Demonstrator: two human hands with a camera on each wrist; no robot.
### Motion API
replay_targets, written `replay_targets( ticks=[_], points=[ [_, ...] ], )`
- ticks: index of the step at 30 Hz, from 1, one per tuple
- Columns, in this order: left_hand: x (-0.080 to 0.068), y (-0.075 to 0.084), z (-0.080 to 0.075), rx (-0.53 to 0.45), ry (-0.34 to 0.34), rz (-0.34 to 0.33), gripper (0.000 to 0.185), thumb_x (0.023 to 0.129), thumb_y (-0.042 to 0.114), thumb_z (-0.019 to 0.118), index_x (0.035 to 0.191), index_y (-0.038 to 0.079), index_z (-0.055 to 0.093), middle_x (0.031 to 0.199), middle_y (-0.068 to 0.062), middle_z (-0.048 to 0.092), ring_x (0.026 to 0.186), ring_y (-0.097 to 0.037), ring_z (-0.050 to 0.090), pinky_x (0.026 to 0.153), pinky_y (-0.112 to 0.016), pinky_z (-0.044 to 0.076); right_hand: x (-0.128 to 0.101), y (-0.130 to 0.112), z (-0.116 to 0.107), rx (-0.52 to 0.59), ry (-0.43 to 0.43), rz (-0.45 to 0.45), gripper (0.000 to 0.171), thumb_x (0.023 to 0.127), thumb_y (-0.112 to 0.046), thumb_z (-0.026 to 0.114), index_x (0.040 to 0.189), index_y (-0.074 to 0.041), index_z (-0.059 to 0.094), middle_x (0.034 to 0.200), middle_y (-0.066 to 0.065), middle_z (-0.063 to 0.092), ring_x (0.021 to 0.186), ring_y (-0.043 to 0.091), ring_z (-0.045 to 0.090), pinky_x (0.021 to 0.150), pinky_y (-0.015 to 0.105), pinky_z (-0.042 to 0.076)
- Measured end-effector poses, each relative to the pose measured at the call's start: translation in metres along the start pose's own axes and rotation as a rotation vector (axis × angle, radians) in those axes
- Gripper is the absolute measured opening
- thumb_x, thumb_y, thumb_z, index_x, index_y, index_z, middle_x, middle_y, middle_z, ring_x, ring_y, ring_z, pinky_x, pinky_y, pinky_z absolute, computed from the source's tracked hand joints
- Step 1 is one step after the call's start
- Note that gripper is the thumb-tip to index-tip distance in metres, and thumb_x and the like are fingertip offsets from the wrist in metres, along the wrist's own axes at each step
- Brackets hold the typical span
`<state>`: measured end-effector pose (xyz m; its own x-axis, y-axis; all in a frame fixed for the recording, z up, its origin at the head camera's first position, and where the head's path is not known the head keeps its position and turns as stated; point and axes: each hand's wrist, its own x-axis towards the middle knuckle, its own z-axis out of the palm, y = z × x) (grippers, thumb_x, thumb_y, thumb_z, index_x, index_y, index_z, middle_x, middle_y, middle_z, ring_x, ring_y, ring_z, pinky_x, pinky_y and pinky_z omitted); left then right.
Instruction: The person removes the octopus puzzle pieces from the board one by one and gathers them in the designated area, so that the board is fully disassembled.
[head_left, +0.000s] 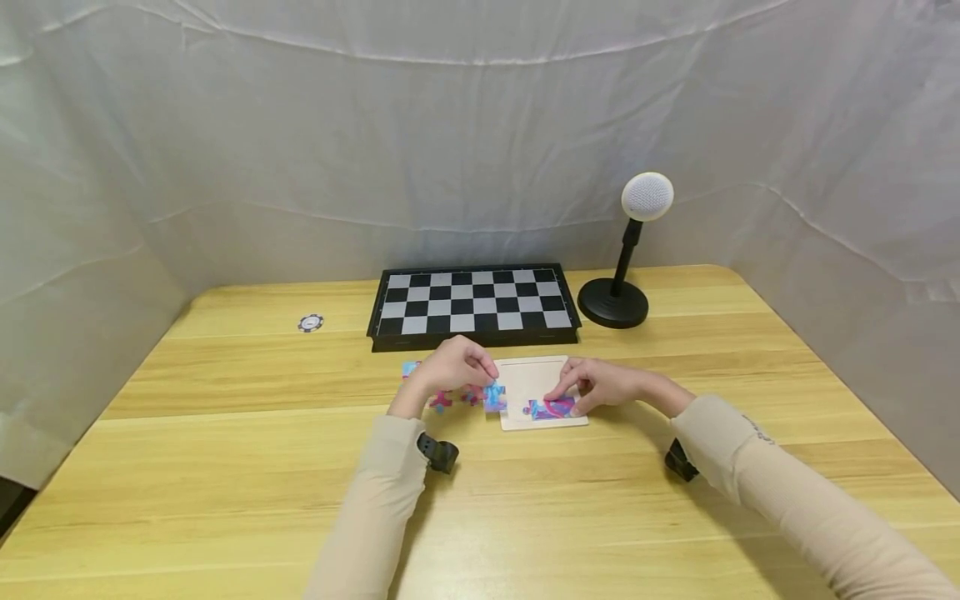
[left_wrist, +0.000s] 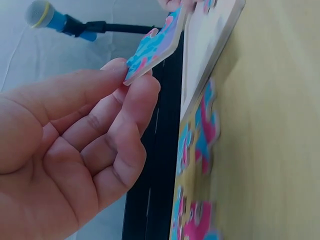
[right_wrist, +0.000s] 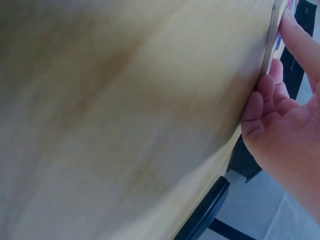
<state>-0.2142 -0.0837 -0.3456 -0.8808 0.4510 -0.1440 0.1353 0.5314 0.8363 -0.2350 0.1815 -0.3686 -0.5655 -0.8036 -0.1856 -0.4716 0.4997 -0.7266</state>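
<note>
My left hand (head_left: 483, 375) pinches a blue and pink jigsaw piece (head_left: 494, 397) between thumb and fingers, just off the left edge of a pale puzzle tray (head_left: 534, 375). The left wrist view shows that piece (left_wrist: 152, 47) held tilted above the table, close to the tray's edge (left_wrist: 212, 47). My right hand (head_left: 568, 393) rests on the tray's right side, a finger touching the pink and blue pieces (head_left: 551, 408) that lie in its near part. In the right wrist view the hand (right_wrist: 285, 115) lies against the tray's edge (right_wrist: 272, 40).
Loose jigsaw pieces (head_left: 442, 400) lie on the wooden table (head_left: 225, 467) under and left of my left hand. Behind the tray stand a black chessboard (head_left: 472, 300) and a microphone on a round base (head_left: 622, 292). A poker chip (head_left: 311, 322) lies far left.
</note>
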Motion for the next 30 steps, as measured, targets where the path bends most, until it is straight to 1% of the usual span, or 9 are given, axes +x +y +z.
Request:
replay_targets(
  ticks=[3, 8, 11, 13, 15, 19, 22, 26, 30],
  points=[
    [-0.005, -0.003, -0.006, 0.013, 0.027, -0.001, 0.004, 0.080, 0.002, 0.064, 0.080, -0.002, 0.065, 0.067, -0.005, 0.063, 0.058, -0.026, 0.057, 0.052, -0.030, 0.045, 0.000, 0.000, 0.000, -0.004, 0.000, -0.004, 0.032, 0.077, -0.001, 0.066, 0.109, 0.000, 0.063, 0.094, 0.006, 0.048, 0.073, 0.019, 0.038, 0.064, 0.024, 0.034],
    [-0.014, -0.008, -0.014, 0.006, 0.060, -0.007, 0.003, 0.080, 0.001, 0.063, 0.080, -0.001, 0.066, 0.069, -0.005, 0.063, 0.057, -0.022, 0.056, 0.057, -0.032, 0.048, 0.001, 0.000, 0.000, -0.007, 0.000, -0.005, 0.033, 0.076, 0.000, 0.066, 0.109, 0.000, 0.063, 0.094, 0.006, 0.047, 0.073, 0.018, 0.038, 0.064, 0.024, 0.034],
    [-0.019, -0.011, -0.020, -0.001, 0.076, -0.018, 0.003, 0.080, 0.001, 0.063, 0.080, -0.001, 0.066, 0.068, -0.006, 0.062, 0.054, -0.019, 0.052, 0.056, -0.032, 0.046, 0.001, -0.001, 0.000, -0.006, -0.001, -0.007, 0.033, 0.076, 0.000, 0.066, 0.109, 0.000, 0.063, 0.094, 0.006, 0.047, 0.073, 0.019, 0.038, 0.064, 0.024, 0.034],
    [-0.023, -0.013, -0.024, -0.004, 0.086, -0.024, 0.003, 0.080, 0.000, 0.063, 0.080, -0.001, 0.065, 0.068, -0.006, 0.062, 0.055, -0.019, 0.051, 0.057, -0.033, 0.046, 0.001, -0.001, 0.000, -0.004, 0.000, -0.009, 0.033, 0.076, 0.000, 0.066, 0.109, 0.001, 0.063, 0.093, 0.006, 0.047, 0.073, 0.019, 0.038, 0.063, 0.023, 0.034],
    [-0.027, -0.015, -0.028, -0.015, 0.093, -0.030, 0.003, 0.080, 0.001, 0.063, 0.080, -0.001, 0.065, 0.068, -0.007, 0.062, 0.056, -0.022, 0.053, 0.058, -0.035, 0.046, 0.001, -0.001, 0.000, -0.004, 0.000, -0.011, 0.033, 0.076, 0.000, 0.066, 0.109, 0.001, 0.063, 0.093, 0.006, 0.047, 0.073, 0.019, 0.038, 0.063, 0.023, 0.034],
    [-0.034, -0.022, -0.035, -0.041, 0.093, -0.019, 0.004, 0.080, -0.001, 0.061, 0.081, -0.003, 0.064, 0.072, -0.008, 0.064, 0.063, -0.026, 0.060, 0.063, -0.037, 0.049, 0.001, -0.001, 0.000, -0.005, 0.002, -0.014, 0.033, 0.076, -0.001, 0.066, 0.109, 0.001, 0.062, 0.093, 0.006, 0.047, 0.072, 0.019, 0.038, 0.063, 0.023, 0.034],
    [-0.038, -0.027, -0.041, -0.042, 0.092, -0.009, 0.004, 0.080, -0.002, 0.061, 0.081, -0.004, 0.064, 0.071, -0.007, 0.064, 0.061, -0.024, 0.060, 0.062, -0.035, 0.049, 0.001, -0.001, 0.000, -0.004, 0.002, -0.013, 0.033, 0.076, -0.001, 0.066, 0.109, 0.001, 0.062, 0.093, 0.007, 0.047, 0.072, 0.019, 0.038, 0.063, 0.023, 0.034],
    [-0.046, -0.034, -0.047, -0.041, 0.096, -0.006, 0.005, 0.078, -0.003, 0.061, 0.080, -0.006, 0.064, 0.065, -0.008, 0.062, 0.056, -0.019, 0.056, 0.056, -0.031, 0.047, 0.000, -0.002, 0.000, -0.001, 0.001, -0.008, 0.033, 0.076, 0.000, 0.066, 0.109, 0.001, 0.062, 0.093, 0.007, 0.047, 0.072, 0.019, 0.038, 0.063, 0.024, 0.034],
    [-0.052, -0.041, -0.053, -0.054, 0.089, -0.026, 0.006, 0.079, -0.005, 0.060, 0.082, -0.008, 0.063, 0.065, -0.009, 0.061, 0.054, -0.018, 0.054, 0.054, -0.031, 0.047, 0.000, -0.001, 0.000, -0.002, 0.000, -0.004, 0.033, 0.076, -0.001, 0.066, 0.109, 0.000, 0.063, 0.093, 0.006, 0.047, 0.072, 0.019, 0.038, 0.063, 0.024, 0.034]
  ],
)
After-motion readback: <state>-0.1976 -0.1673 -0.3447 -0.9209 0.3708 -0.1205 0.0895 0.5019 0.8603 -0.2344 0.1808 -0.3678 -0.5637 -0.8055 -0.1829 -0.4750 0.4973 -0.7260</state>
